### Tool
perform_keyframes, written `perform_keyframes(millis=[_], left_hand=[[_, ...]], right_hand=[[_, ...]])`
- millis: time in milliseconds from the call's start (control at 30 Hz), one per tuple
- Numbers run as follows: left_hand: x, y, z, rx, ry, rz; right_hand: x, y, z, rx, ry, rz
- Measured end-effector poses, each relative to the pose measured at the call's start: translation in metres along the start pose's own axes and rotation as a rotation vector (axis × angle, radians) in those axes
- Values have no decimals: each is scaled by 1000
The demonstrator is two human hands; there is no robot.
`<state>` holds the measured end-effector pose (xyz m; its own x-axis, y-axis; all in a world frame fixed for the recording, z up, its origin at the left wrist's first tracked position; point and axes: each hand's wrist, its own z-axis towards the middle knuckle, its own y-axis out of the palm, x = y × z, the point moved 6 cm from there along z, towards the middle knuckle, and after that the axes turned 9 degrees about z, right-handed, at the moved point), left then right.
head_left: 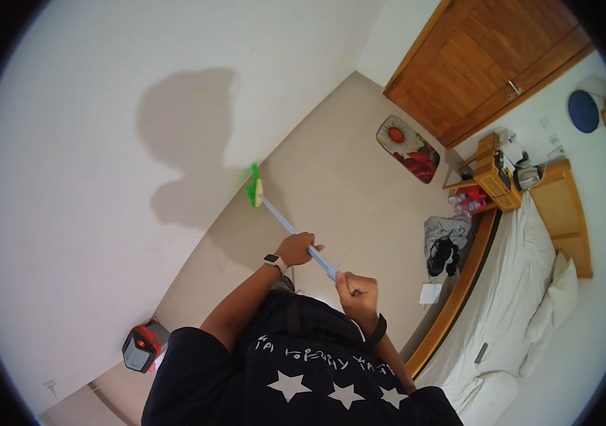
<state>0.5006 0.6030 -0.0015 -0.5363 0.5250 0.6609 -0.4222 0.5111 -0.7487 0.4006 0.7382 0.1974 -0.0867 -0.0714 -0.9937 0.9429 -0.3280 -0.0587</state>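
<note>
A broom with a pale blue handle slants from my body toward the wall on the left. Its bright green bristles touch or nearly touch the foot of that wall, by a cream-coloured head. Partway down the handle, my left hand is closed around it, a pale watch on the wrist. Higher up, near the handle's end, my right hand grips it with curled fingers; a black band circles that wrist. Part of the handle's upper end is hidden in the right hand.
A flowered mat lies before the wooden door. To the right stands a bed with white sheets, a wooden shelf at its far end. Dark and grey cloth lies on the floor. A red-and-grey box-shaped thing stands by the left wall.
</note>
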Motion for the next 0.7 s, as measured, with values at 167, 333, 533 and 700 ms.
perform_keyframes(millis=[167,333,533,700], left_hand=[[48,24,26,-244,249,-78],[98,53,28,-443,384,-416],[68,74,26,-624,406,-426],[-23,60,34,-91,91,-327]], right_hand=[[-57,11,28,-183,-33,-298],[-61,26,45,-273,29,-461],[-23,39,61,-265,78,-335],[37,22,67,-84,201,-187]])
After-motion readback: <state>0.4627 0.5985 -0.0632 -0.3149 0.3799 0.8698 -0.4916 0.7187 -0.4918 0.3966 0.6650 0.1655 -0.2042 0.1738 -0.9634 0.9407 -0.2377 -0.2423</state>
